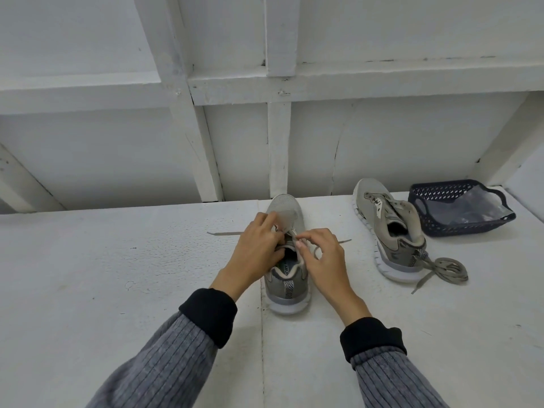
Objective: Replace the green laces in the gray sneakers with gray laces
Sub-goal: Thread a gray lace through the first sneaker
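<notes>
Both hands work over a gray sneaker (287,260) that stands upright near the far edge of the white worktop (117,275), toe toward the wall and heel toward the person. The left hand (259,245) has its fingers curled over the tongue and eyelets, gripping the upper at the throat of the shoe. The right hand (323,257) pinches a gray lace (316,251) between thumb and forefinger just beside the eyelets; the lace loops under the fingers, and its ends trail out flat on the worktop to either side of the shoe. The second gray sneaker (388,228) lies well to the right, angled, toe near the far edge, its eyelets bare. A loose coil of gray lace (444,270) rests touching its heel. A dark blue basket (459,210) with a clear plastic bag (482,207) in it sits at the far right corner, just beside that shoe. The left half of the worktop and the near strip by the sleeves (188,343) lie bare.
</notes>
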The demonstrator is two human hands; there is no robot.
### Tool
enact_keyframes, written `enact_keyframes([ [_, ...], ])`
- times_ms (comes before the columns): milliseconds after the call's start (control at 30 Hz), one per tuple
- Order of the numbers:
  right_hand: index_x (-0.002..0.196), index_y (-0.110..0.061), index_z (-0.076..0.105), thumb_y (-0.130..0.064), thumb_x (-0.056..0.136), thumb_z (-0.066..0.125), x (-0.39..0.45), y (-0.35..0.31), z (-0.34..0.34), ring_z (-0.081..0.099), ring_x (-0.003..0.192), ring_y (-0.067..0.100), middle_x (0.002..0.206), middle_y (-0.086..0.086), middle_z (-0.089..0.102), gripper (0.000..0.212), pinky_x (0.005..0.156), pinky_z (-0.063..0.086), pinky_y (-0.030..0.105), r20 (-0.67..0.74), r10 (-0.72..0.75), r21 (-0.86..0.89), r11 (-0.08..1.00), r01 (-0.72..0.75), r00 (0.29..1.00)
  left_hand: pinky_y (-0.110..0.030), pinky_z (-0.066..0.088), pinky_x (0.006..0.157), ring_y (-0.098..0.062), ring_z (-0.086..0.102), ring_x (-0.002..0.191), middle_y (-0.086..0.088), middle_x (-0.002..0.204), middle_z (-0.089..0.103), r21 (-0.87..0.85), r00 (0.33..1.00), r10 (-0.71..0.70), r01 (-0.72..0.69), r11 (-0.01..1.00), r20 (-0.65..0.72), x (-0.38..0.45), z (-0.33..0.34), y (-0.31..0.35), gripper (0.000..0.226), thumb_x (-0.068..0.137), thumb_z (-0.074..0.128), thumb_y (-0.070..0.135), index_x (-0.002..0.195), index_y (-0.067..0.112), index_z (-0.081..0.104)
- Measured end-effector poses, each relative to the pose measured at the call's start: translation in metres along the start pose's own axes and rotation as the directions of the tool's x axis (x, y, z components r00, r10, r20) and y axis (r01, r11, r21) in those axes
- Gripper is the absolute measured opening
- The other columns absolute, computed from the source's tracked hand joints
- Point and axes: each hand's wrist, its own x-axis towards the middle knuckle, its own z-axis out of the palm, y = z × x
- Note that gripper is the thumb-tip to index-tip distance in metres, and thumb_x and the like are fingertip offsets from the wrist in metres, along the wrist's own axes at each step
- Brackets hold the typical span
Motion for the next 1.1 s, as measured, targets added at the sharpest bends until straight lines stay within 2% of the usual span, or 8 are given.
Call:
enact_keyframes([
  [133, 0.103, -0.023, 0.072, -0.012, 0.093, 0.059, -0.004, 0.0, 0.006, 0.056, 0.093, 0.0, 0.102, -0.01, 0.053, 0.019, 0.075, 0.048, 0.015, -0.018, 0.006, 0.023, 1.0, -0.006, 1.0, -0.027, 0.046, 0.068, -0.014, 0.049, 0.093, -0.003, 0.108, 0.057, -0.271, 0.999, -0.015, 0.005, 0.963, -0.035, -0.01, 0.003, -0.003, 0.01, 0.085, 0.069, 0.008, 0.081, 0.004, 0.061],
  [267, 0.109, -0.021, 0.072, -0.014, 0.093, 0.061, -0.004, -0.001, 0.001, 0.056, 0.092, 0.0, 0.101, -0.01, 0.054, 0.02, 0.076, 0.049, 0.017, -0.008, -0.028, 0.007, 1.0, 0.028, 1.0, -0.005, 0.039, 0.074, -0.005, 0.055, 0.091, 0.0, 0.11, 0.06, -0.424, 0.965, -0.202, 0.115, 0.898, -0.167, -0.019, 0.01, 0.004, 0.012, 0.09, 0.064, 0.016, 0.089, 0.004, 0.065],
  [400, 0.115, -0.016, 0.069, -0.023, 0.093, 0.062, 0.003, -0.007, -0.003, 0.054, 0.097, 0.004, 0.107, -0.006, 0.052, 0.024, 0.081, 0.049, 0.016, 0.109, -0.101, -0.06, 0.992, 0.108, 0.989, -0.018, 0.05, 0.077, -0.002, 0.059, 0.093, 0.014, 0.106, 0.054, -0.573, 0.914, -0.353, 0.182, 0.799, -0.202, -0.026, 0.022, 0.001, 0.017, 0.091, 0.064, 0.025, 0.092, 0.008, 0.068],
  [533, 0.109, -0.01, 0.067, -0.026, 0.09, 0.067, 0.012, -0.008, -0.001, 0.052, 0.102, 0.008, 0.112, -0.001, 0.053, 0.025, 0.087, 0.046, 0.019, 0.158, -0.217, -0.225, 0.942, 0.249, 0.963, -0.032, 0.055, 0.081, -0.005, 0.061, 0.099, 0.008, 0.104, 0.058, -0.628, 0.912, -0.362, 0.168, 0.759, -0.194, -0.028, 0.023, -0.005, 0.009, 0.089, 0.07, 0.014, 0.095, 0.008, 0.072],
  [700, 0.098, 0.001, 0.067, -0.005, 0.089, 0.062, 0.012, -0.004, 0.006, 0.055, 0.097, 0.02, 0.103, 0.01, 0.063, 0.012, 0.086, 0.046, 0.025, 0.103, -0.449, -0.35, 0.819, 0.455, 0.888, -0.026, 0.055, 0.08, 0.0, 0.061, 0.095, 0.009, 0.105, 0.064, -0.531, 0.93, -0.283, 0.122, 0.839, -0.234, -0.032, 0.017, -0.005, 0.02, 0.086, 0.073, 0.029, 0.1, 0.014, 0.076],
  [900, 0.102, 0.005, 0.066, -0.01, 0.095, 0.047, 0.008, 0.007, 0.009, 0.061, 0.096, 0.026, 0.101, 0.016, 0.066, 0.025, 0.087, 0.051, 0.031, 0.05, -0.51, -0.419, 0.77, 0.481, 0.859, -0.027, 0.051, 0.051, -0.009, 0.06, 0.085, 0.01, 0.104, 0.064, -0.177, 0.964, -0.118, 0.076, 0.981, -0.24, -0.031, 0.003, -0.01, 0.039, 0.08, 0.065, 0.061, 0.093, 0.025, 0.07],
  [1000, 0.099, 0.004, 0.066, -0.01, 0.095, 0.047, 0.007, 0.009, 0.011, 0.062, 0.093, 0.025, 0.098, 0.015, 0.067, 0.024, 0.085, 0.052, 0.029, -0.002, -0.484, -0.409, 0.799, 0.441, 0.875, -0.029, 0.049, 0.045, -0.013, 0.056, 0.091, 0.013, 0.11, 0.06, -0.091, 0.982, -0.089, 0.074, 0.993, -0.169, -0.026, -0.001, -0.011, 0.036, 0.077, 0.067, 0.061, 0.09, 0.028, 0.063],
  [1100, 0.099, 0.004, 0.066, -0.011, 0.095, 0.047, 0.007, 0.009, 0.012, 0.063, 0.092, 0.025, 0.098, 0.014, 0.067, 0.024, 0.086, 0.05, 0.026, -0.029, -0.456, -0.39, 0.824, 0.41, 0.889, -0.033, 0.053, 0.054, -0.015, 0.052, 0.1, 0.008, 0.119, 0.058, -0.148, 0.991, -0.045, 0.026, 0.989, -0.126, -0.02, -0.002, -0.013, 0.029, 0.08, 0.067, 0.048, 0.09, 0.022, 0.06],
])
